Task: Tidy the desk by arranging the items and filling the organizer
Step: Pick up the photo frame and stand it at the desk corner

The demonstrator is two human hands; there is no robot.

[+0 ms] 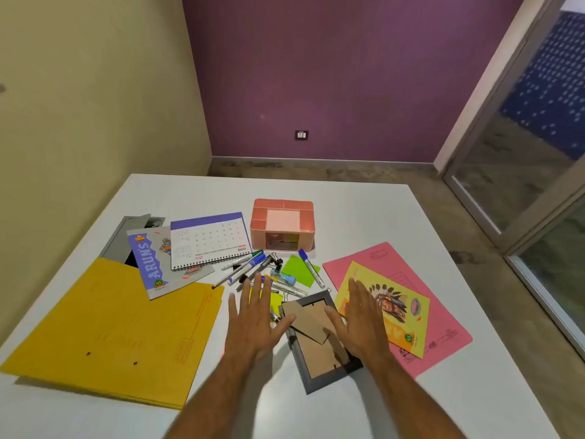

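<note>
Desk (pixel 364 210): white, cluttered; nothing yet sorted.
Yellow folder (pixel 104 331), pink folder (pixel 443 315): flat, at left and right edges. Judged best stacked first, to clear room.
Frame (pixel 316 353): face-down between both hands, over loose pens (pixel 245 269). Lift it level by both long sides so pens do not scatter.
Organizer (pixel 282 224): pink, behind the pile, apparently unfilled.
Left hand (pixel 256 321): flat, fingers spread, thumb touching frame's corner; holds nothing.
Right hand (pixel 361 318): likewise open, empty, over frame's right side.

Yellow folder (pixel 104 331), pink folder (pixel 443 312), salmon-pink organizer (pixel 282 206) — on a white desk (pixel 364 210).
</note>
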